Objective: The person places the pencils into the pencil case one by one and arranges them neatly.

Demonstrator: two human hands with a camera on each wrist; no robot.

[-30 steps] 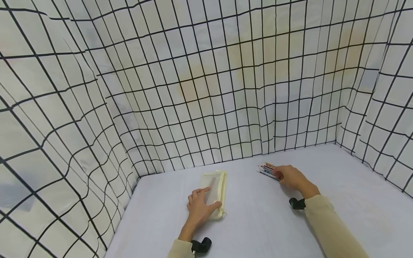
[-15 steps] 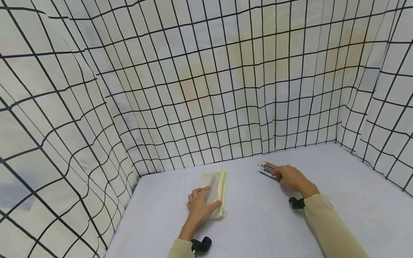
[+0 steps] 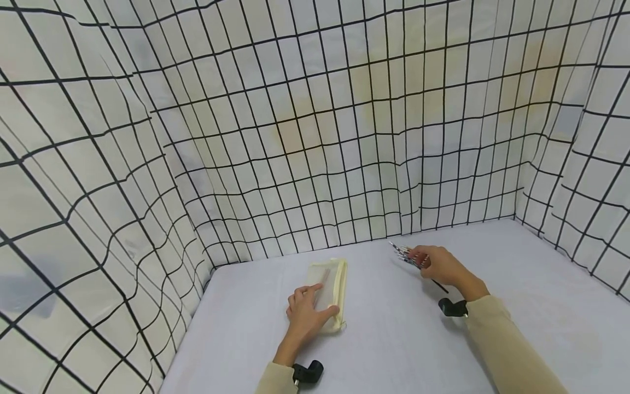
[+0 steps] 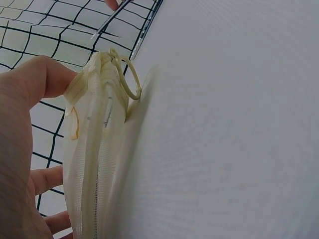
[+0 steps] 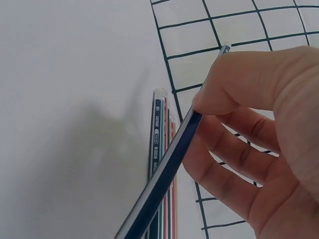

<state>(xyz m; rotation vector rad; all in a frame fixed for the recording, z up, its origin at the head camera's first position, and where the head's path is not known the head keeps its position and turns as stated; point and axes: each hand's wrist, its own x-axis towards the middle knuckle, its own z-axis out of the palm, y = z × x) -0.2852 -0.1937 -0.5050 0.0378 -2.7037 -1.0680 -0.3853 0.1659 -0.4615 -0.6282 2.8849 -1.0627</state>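
Observation:
My right hand (image 3: 440, 268) pinches a dark blue pencil with a silver stripe (image 5: 167, 172) between thumb and fingers, holding it slantwise above the table. Under it lies a bundle of several striped pencils (image 5: 158, 132), side by side. In the head view that bundle (image 3: 406, 258) is partly covered by the fingers. Over on the left, my left hand (image 3: 304, 314) rests spread on a cream see-through zip pouch (image 3: 337, 293). Its thumb touches the zipped edge near the ring pull (image 4: 130, 79). A slim pencil-like shape shows inside the pouch.
The table is spread with a white cloth (image 3: 374, 328). White curtains with a black grid (image 3: 315, 180) close it in at the back and sides. A black wrist camera (image 3: 307, 372) sits on the left wrist, another (image 3: 451, 307) on the right.
My right hand has picked one pencil off the bundle and lifted it, turning it across the others. The left hand and the pouch stay in place.

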